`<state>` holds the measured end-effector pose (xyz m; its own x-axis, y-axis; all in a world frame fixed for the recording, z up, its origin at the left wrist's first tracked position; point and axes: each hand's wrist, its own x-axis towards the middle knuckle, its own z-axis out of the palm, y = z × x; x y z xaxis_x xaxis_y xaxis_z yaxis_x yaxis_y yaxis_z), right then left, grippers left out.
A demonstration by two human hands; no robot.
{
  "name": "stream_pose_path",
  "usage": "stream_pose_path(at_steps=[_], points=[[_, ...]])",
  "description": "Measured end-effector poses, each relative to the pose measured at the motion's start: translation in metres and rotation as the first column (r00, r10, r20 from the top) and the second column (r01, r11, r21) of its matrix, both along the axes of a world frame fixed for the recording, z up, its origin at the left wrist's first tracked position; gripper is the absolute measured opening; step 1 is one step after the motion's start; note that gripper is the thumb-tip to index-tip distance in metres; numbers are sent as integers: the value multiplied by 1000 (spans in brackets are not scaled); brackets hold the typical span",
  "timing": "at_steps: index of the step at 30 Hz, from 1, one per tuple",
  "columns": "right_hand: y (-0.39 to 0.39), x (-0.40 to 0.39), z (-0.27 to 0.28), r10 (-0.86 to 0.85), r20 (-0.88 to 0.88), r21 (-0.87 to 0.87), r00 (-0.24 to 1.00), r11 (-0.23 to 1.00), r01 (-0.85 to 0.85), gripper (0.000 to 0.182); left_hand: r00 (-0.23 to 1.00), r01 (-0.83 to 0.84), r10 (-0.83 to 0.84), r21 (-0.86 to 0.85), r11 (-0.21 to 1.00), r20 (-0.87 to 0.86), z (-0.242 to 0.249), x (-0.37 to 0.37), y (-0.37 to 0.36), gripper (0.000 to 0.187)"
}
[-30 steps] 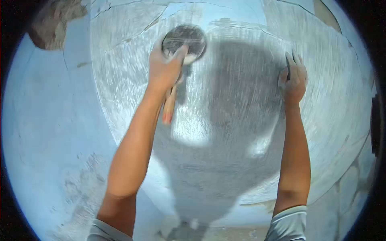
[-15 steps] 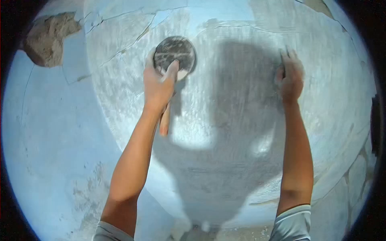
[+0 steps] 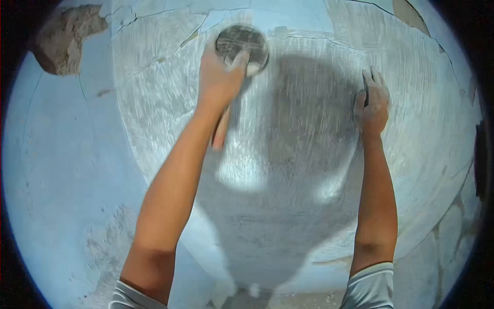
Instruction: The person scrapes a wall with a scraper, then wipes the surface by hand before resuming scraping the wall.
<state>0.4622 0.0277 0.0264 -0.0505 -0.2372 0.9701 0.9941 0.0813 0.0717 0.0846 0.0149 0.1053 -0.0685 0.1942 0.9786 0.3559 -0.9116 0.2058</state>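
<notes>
One bare left hand (image 3: 218, 77), upper left of centre, is gripping a round dark-grey disc (image 3: 242, 40); an orange-brown handle (image 3: 221, 133) is showing below. Upper right, bare right hand (image 3: 374, 105) is resting, fingers extended, at a pale streaked wall (image 3: 164, 98); cannot tell whether holding anything.

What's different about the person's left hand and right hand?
The left hand grips a round, dark tool, while the right hand has no round tool like that.
The left hand's thumb lies over the tool's face; the right hand's fingers stretch upward at the wall.
The left hand is higher in the picture than the right hand.
Both look pale and dusty on the fingers.
</notes>
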Motion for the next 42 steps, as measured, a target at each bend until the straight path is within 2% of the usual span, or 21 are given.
stream_pose_path(at_steps=[5,8,9,12,13,14,15,16,17,18,20,21,22,25,28,30,32,35,38,40,42], points=[[-17,-13,-3,-1,-67,-154,998,988,-10,57,990,74,-59,-117,990,131,32,9,13,66],[-46,-23,-26,40,-165,-245,986,966,-80,49,1000,22,-21,-108,994,7,-22,3,-11,68],[-63,-25,-43,177,-306,-314,935,909,-275,44,997,65,-70,-201,977,-20,-50,0,-22,68],[-133,-49,-118,456,-688,-206,565,624,-754,40,924,325,-383,-513,795,-8,-162,-16,-82,69],[-153,-67,-161,414,-759,-156,502,633,-758,36,887,412,-462,-422,808,-20,-233,-21,-63,70],[-178,-98,-198,519,-759,-56,394,550,-833,33,811,542,-574,-516,664,112,-273,-26,-93,73],[-202,-113,-243,368,-809,-224,458,528,-819,34,864,448,-487,-636,628,127,-311,-37,-119,77],[-201,-137,-311,594,-786,296,-169,122,-947,42,900,400,-410,-653,643,148,-367,-44,-128,82],[-229,-165,-330,362,-931,54,31,221,-974,49,876,462,-374,-757,463,306,-394,-54,-157,88],[-238,-185,-373,277,-960,74,-39,115,-991,55,810,579,-306,-766,279,501,-413,-66,-184,78],[-255,-225,-457,65,-990,121,-126,-80,-989,69,789,615,-161,-766,188,594,-488,-87,-209,58],[-267,-251,-459,-196,-980,58,-38,-101,-993,82,784,620,-130,-777,111,607,-510,-99,-222,46],[-278,-273,-465,-230,-968,-50,98,-205,-977,86,783,619,-96,-785,33,614,-530,-113,-232,36],[-311,-320,-474,-28,-966,-216,255,-448,-867,104,646,760,25,-640,-116,763,-571,-144,-262,34],[-319,-341,-474,-25,-885,-364,466,-588,-723,114,555,828,109,-561,22,824,-609,-160,-259,35],[-321,-354,-464,-14,-865,-385,501,-621,-682,115,610,790,137,-613,-28,780,-605,-174,-259,35],[-326,-374,-446,-23,-894,-339,447,-615,-712,115,640,768,83,-639,-37,764,-584,-187,-264,36],[-327,-395,-432,31,-770,-532,637,-583,-615,113,654,753,-109,-658,3,749,-564,-199,-277,45],[-327,-417,-388,-47,-733,-508,679,-626,-592,111,765,635,-33,-761,-134,644,-532,-210,-289,46],[-322,-425,-404,-40,-758,-475,651,-650,-593,105,778,621,-86,-783,-49,622,-535,-218,-289,42],[-305,-407,-507,334,-537,-791,775,-519,-324,119,741,669,-51,-743,-29,669,-558,-226,-289,40]])
